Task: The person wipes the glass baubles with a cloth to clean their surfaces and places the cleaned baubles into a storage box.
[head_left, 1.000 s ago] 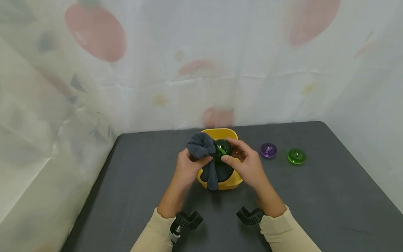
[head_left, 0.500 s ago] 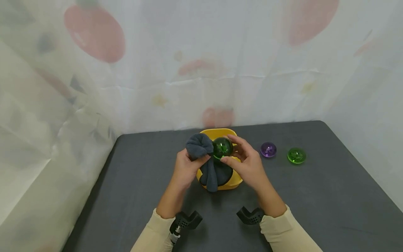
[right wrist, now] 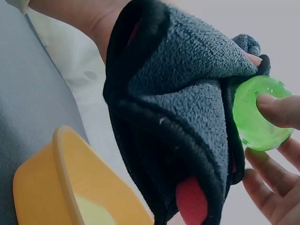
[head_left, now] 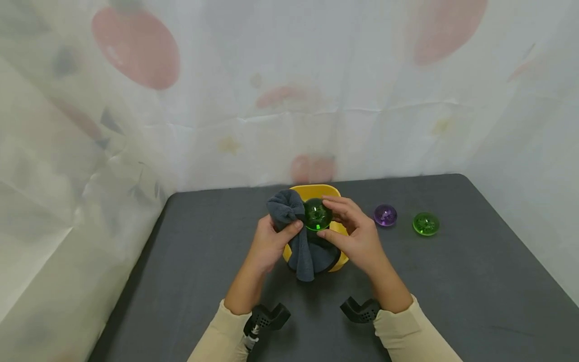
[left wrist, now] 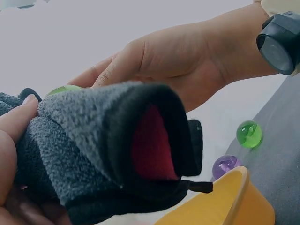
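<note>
The left hand (head_left: pixel 270 241) grips a grey cloth (head_left: pixel 289 213) (its inside is red, as the wrist views show) and presses it to the green ball (head_left: pixel 318 214). The right hand (head_left: pixel 355 236) pinches this ball between thumb and fingertips, above the yellow bowl (head_left: pixel 316 191). The cloth hangs into the bowl. At 3 o'clock from the bowl, a purple ball (head_left: pixel 385 215) and another green one (head_left: pixel 425 223) lie on the table (head_left: pixel 452 291).

The head view looks down from above; both wrist views sit close, looking up past the grey cloth (head_left: pixel 294 226) (shared by all).
</note>
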